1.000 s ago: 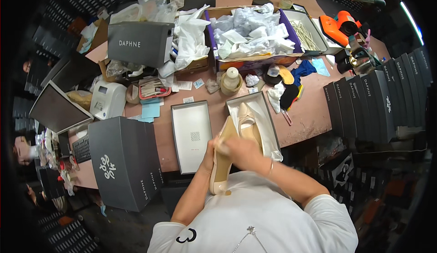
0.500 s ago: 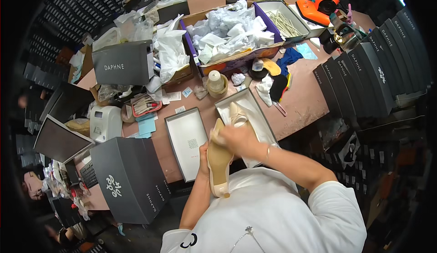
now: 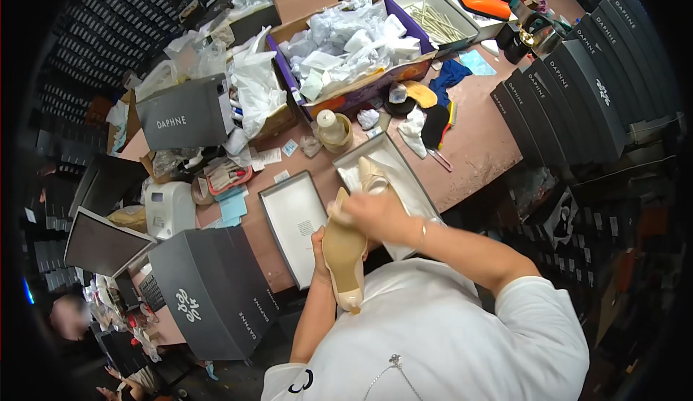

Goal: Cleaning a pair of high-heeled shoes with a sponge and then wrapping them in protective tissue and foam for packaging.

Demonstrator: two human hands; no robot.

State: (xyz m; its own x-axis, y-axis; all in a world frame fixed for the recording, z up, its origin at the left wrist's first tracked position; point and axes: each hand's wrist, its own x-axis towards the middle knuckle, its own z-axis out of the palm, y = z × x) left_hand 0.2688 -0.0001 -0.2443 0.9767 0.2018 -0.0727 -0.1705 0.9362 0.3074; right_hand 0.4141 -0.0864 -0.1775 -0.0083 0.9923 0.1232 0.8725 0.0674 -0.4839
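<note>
My left hand (image 3: 319,255) is closed around a beige heeled shoe (image 3: 343,260), held sole up in front of my chest with the toe pointing away and the heel near my shirt. My right hand (image 3: 377,215) presses its closed fingers on the toe end of the sole. Something pale shows under those fingers, too blurred to name. Beyond it, the matching shoe (image 3: 371,173) lies in an open grey shoe box (image 3: 423,190) with white lining, partly hidden by my right hand. A shallow box lid (image 3: 292,220), white inside, lies to the left.
A purple-edged carton (image 3: 426,46) of crumpled white paper stands at the back. Closer are a white-capped bottle (image 3: 329,128), a yellow sponge (image 3: 421,94) and cloths. Dark shoe boxes (image 3: 209,285) stand at left, more stacked boxes (image 3: 570,105) at right. A tray of sticks (image 3: 440,22) sits behind.
My right hand has shifted slightly over the toe end of the sole, still blurred by motion. The shoe stays in my left hand. The whole view has turned slightly.
</note>
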